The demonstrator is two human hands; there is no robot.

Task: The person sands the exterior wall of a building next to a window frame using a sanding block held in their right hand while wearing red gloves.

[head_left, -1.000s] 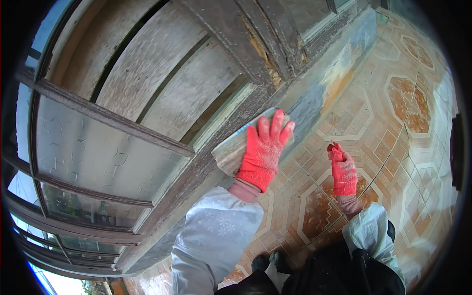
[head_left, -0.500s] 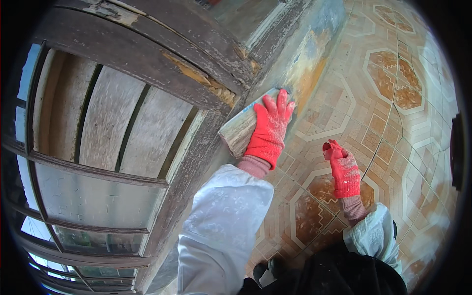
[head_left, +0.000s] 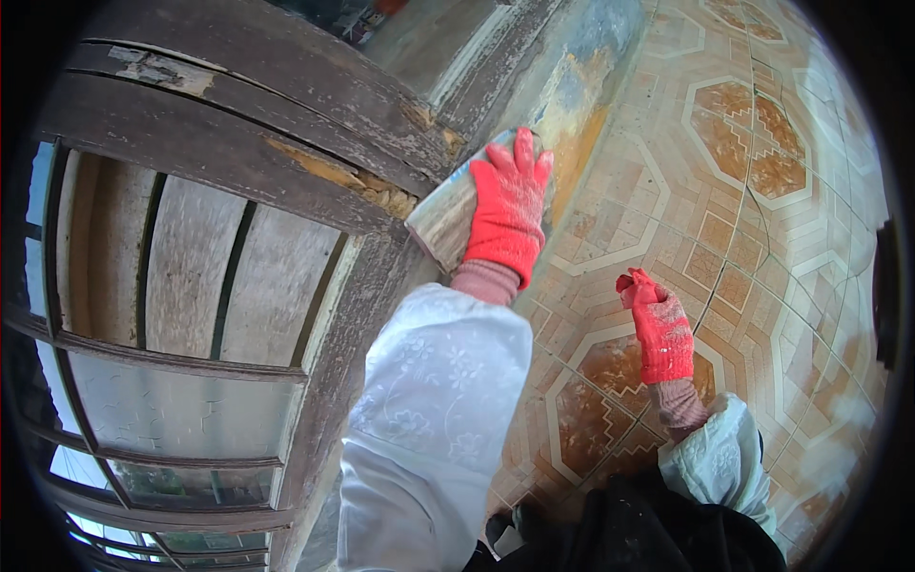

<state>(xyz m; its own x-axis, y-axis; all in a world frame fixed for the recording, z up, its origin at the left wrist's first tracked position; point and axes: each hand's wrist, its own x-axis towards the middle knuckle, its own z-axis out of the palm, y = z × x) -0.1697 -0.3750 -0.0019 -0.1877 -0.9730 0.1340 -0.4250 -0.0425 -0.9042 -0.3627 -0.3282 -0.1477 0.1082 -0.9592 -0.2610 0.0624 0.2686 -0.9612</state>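
My left hand [head_left: 509, 202], in a red knitted glove dusted with white, lies open with its fingers spread on a flat slab [head_left: 447, 220]. The slab has a brownish-grey, wood-grain face and a pale bluish edge. It sits along the painted base ledge [head_left: 562, 119], tight beside the wooden door frame; whether it is fixed there I cannot tell. My right hand [head_left: 660, 326], gloved the same way, hangs over the tiled floor with its fingers curled in. Anything inside those fingers is too hidden to make out.
A weathered brown wooden frame [head_left: 229, 143] with peeling paint and split, bare wood stands on the left. Grey boards [head_left: 191, 262] and glass panes [head_left: 181, 400] fill it. Patterned floor tiles [head_left: 705, 238] spread to the right. My shoes [head_left: 510, 529] are at the bottom.
The view has shifted, so the frame and floor sit a little further left. My left hand stays spread on the slab, slightly higher in the picture. The right hand remains curled.
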